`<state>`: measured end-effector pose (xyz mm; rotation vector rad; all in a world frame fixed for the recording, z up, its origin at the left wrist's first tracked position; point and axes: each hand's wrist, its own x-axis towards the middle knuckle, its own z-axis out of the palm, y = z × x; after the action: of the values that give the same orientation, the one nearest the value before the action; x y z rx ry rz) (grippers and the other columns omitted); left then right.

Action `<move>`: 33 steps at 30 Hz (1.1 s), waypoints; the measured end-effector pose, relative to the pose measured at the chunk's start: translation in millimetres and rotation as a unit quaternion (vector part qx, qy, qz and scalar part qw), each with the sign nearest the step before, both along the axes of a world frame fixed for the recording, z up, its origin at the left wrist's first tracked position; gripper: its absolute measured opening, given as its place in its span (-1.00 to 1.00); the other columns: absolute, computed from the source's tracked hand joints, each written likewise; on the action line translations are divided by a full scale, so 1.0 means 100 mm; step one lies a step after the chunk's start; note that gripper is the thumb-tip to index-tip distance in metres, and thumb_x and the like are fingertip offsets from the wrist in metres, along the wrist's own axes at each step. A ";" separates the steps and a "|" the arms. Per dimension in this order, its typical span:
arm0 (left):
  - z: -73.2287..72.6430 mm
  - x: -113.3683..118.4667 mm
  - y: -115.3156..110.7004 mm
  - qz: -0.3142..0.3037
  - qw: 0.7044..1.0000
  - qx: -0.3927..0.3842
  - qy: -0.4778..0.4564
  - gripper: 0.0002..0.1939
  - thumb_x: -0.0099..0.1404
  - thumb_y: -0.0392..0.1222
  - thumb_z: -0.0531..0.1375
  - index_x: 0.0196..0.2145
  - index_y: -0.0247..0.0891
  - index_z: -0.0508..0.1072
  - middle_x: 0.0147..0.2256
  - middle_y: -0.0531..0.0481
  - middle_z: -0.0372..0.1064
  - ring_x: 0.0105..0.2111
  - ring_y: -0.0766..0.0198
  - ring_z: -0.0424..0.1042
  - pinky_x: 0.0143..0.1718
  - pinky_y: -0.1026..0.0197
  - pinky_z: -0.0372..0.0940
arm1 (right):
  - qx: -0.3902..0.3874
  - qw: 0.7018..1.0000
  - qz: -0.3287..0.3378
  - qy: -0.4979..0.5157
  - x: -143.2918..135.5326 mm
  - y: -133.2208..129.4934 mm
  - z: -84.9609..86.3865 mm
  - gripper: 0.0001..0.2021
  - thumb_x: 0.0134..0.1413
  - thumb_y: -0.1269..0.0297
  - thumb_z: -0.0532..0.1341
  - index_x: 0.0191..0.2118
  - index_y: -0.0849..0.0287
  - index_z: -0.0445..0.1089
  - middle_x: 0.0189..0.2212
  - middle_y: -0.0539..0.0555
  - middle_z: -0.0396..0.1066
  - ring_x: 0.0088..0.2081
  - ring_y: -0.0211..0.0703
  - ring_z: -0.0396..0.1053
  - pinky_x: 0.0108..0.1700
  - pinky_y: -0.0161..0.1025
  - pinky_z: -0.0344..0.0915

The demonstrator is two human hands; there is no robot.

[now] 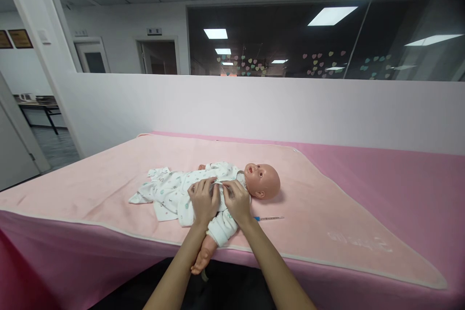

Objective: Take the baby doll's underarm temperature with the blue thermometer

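Observation:
A baby doll (267,181) lies on its back on a pink blanket, its head to the right. It wears a white printed outfit (169,193). Over the doll's chest, my left hand (204,198) pinches the cloth with bent fingers. Close beside it on the right, my right hand (236,198) also has its fingers closed on a thin white strip of the outfit near the neck. The doll's near arm reaches out below my wrists, over the blanket's edge. A thin thermometer with a blue end (272,218) lies just right of my right hand.
The pale pink blanket (312,203) covers much of a table with a brighter pink cloth (399,179). A low white wall (254,109) with a window above stands behind it. At the far left is a small desk (39,105).

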<state>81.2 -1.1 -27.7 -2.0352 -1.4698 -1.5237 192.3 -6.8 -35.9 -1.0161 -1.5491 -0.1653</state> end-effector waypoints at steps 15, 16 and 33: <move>-0.02 -0.23 -0.05 0.084 0.992 -0.036 -0.089 -0.73 0.21 -0.30 0.01 -0.22 -0.14 0.44 -0.27 0.01 0.43 -0.18 0.15 0.30 -0.05 0.03 -0.06 | 0.022 0.999 -0.037 -0.014 0.02 0.01 -0.04 -0.83 0.09 0.44 0.03 -0.33 0.18 0.37 -0.43 0.05 0.41 -0.36 -0.24 0.37 -0.29 -0.33 0.28; -0.03 -0.29 -0.06 0.096 0.989 -0.050 -0.106 -0.74 0.21 -0.30 0.01 -0.23 -0.13 0.45 -0.27 0.01 0.43 -0.18 0.14 0.29 -0.06 0.03 -0.06 | 0.027 0.998 -0.047 -0.014 0.03 0.01 -0.04 -0.82 0.09 0.44 0.03 -0.33 0.18 0.37 -0.42 0.05 0.41 -0.35 -0.24 0.37 -0.28 -0.33 0.28; -0.04 -0.45 -0.20 0.022 0.993 -0.116 -0.031 -0.86 0.23 -0.18 0.03 -0.33 -0.15 0.37 -0.19 0.01 0.34 -0.12 0.11 0.19 -0.06 0.02 -0.05 | -0.071 0.989 0.006 -0.133 -0.44 -0.01 0.12 -0.80 0.03 0.42 0.06 -0.28 0.13 0.40 -0.19 0.03 0.41 -0.31 -0.24 0.40 -0.28 -0.35 0.29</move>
<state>36.1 -20.7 -31.6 -2.0778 -1.7788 -1.4728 148.1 -7.3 -24.3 -1.1311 -1.8295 -0.1917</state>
